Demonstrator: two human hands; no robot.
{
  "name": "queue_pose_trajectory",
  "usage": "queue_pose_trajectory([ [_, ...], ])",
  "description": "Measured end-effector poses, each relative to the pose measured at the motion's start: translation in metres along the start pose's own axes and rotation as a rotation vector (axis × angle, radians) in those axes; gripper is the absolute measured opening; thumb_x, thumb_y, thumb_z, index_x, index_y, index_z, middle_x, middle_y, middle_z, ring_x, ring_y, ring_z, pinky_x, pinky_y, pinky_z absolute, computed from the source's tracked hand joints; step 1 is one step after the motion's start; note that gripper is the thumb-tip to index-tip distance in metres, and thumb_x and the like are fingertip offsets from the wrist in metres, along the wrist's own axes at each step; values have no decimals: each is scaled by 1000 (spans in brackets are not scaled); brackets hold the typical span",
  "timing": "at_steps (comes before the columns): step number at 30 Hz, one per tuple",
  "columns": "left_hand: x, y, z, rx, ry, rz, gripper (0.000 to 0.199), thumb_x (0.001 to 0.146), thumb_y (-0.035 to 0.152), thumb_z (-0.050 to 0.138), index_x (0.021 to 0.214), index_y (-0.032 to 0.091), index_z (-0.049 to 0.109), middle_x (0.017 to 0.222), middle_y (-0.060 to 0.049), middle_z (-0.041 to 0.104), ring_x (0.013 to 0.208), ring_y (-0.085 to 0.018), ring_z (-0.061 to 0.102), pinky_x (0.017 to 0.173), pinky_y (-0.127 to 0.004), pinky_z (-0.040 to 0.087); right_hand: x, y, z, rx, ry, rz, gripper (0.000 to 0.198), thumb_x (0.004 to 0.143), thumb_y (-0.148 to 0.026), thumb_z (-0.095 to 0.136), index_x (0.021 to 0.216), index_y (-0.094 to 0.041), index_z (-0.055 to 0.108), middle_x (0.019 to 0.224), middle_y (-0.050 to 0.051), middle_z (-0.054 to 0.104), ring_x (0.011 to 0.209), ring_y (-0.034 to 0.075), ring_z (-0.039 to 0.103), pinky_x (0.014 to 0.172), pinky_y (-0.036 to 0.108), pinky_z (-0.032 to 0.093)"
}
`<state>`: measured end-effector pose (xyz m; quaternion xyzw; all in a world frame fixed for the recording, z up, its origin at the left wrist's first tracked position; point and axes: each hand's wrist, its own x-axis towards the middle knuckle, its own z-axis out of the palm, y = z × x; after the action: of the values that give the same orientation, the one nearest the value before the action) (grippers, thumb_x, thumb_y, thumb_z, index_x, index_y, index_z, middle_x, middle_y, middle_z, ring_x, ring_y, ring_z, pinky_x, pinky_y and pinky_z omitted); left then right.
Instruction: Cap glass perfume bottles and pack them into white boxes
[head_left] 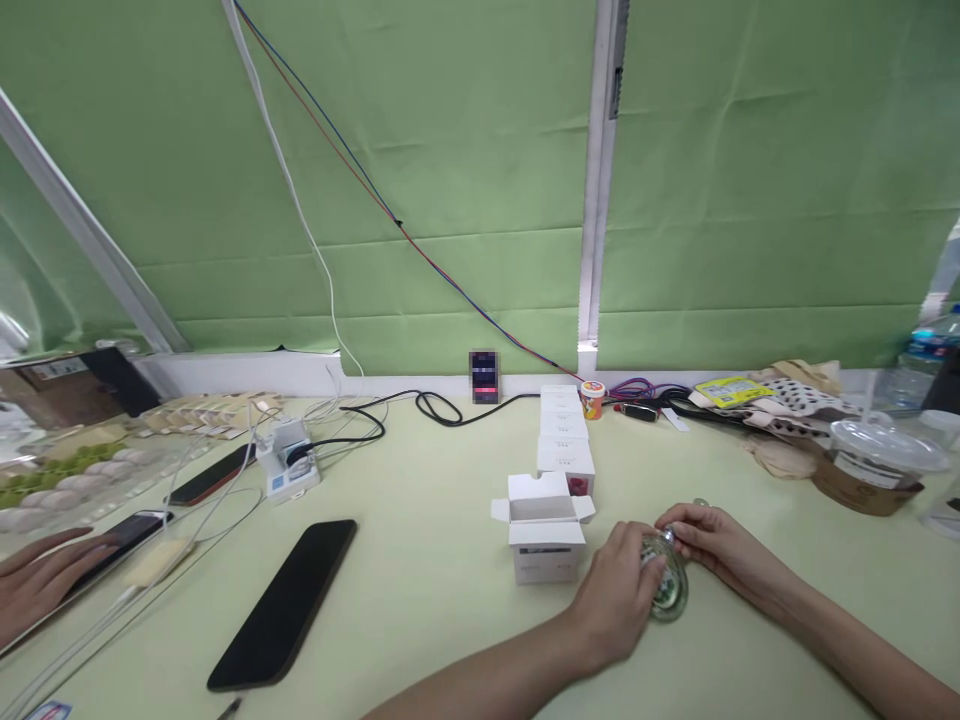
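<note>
My left hand is wrapped around a round, clear-greenish glass perfume bottle, tilted just above the table or resting on it; I cannot tell which. My right hand pinches the bottle's silver neck with thumb and fingertips. A small shiny piece shows just behind my right hand; its kind is unclear. Left of my left hand stands an open white carton with its flaps spread. Behind it, several closed white boxes form a row.
A black phone lies at left, near a power strip and loose cables. Another person's hand rests on a phone at far left. Egg trays stand beyond. A small tub and lidded plastic cup are at right.
</note>
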<state>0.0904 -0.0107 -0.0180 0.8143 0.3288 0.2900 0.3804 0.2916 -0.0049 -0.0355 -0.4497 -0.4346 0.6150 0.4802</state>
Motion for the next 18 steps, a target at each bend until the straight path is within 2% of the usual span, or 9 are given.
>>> queue_pose_trajectory([
  [18,2,2,0,-22,16,1,25,95,32,37,113,20,51,111,-6,57,105,-21,52,94,-34,41,-5,-3,2,-36,64,-9,26,65,-39,81,76,-17,74,68,0,62,62,11,55,62,23,49],
])
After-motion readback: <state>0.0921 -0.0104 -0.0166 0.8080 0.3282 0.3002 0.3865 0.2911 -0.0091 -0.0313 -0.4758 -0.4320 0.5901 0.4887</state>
